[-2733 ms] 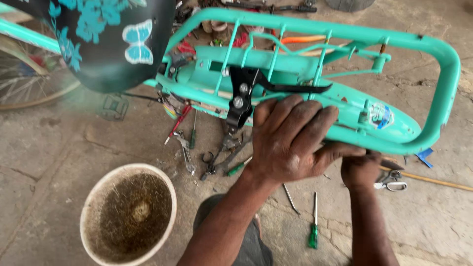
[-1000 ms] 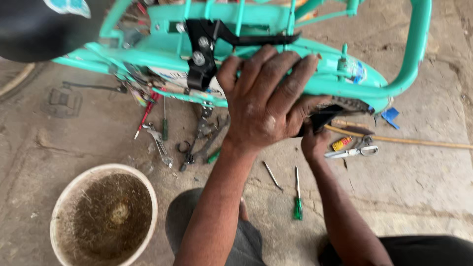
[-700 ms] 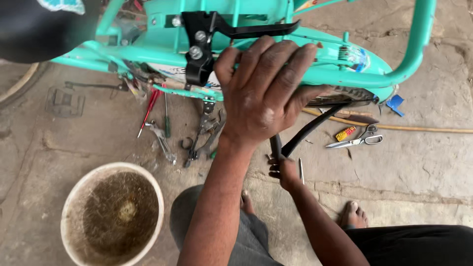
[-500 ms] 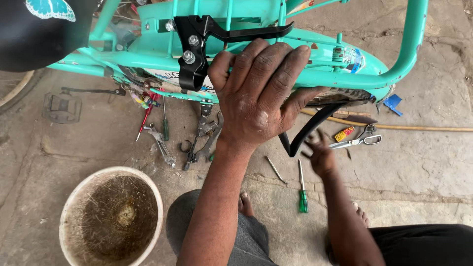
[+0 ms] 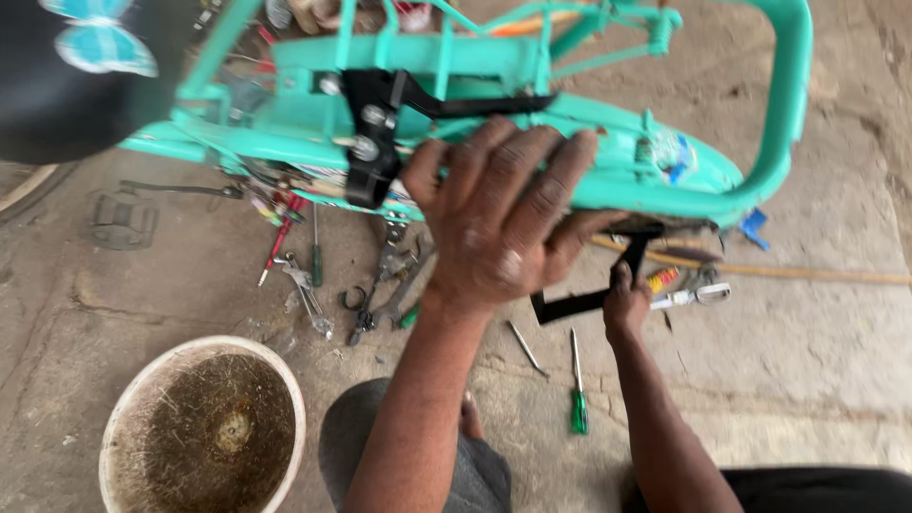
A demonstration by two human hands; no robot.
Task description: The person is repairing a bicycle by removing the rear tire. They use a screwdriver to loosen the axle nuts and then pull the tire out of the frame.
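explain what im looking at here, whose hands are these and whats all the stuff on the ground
This is one view from a camera worn on a person's head, looking down at their own two hands. The left hand lies spread over a turquoise bicycle frame. The right hand, lower down under the frame, has a grip on a bent black strap. On the concrete floor lie loose tools: a green screwdriver, pliers, spanners and a red screwdriver. At bottom left stands a dirty white bowl. The dark shape at top left is the saddle, with a butterfly print.
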